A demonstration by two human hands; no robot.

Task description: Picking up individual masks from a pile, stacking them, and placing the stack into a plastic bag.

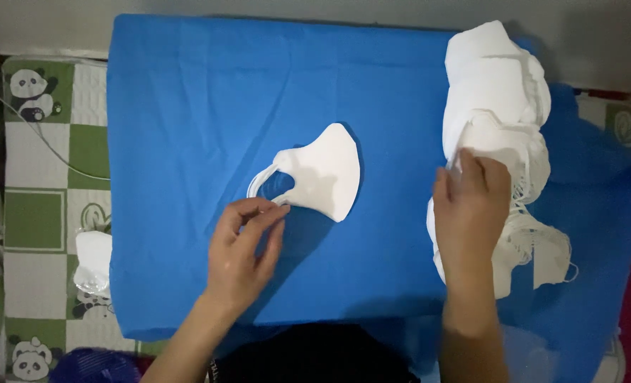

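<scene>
We note a single white folded fabric face mask [324, 172] lying flat near the centre of the blue cloth-covered work surface [187, 92]. Left hand [241, 252] pinches the mask's white ear loop [262, 186] betw. thumb and fingertips at the mask's lower left edge. Right hand [469, 213] rests on the heaped pile of white masks [500, 106] at the surface's right side, fingertips touching the top pieces; whether it grips one, we cannot tell. A green-and-white panda-print mat [35, 184] lies to the left.
</scene>
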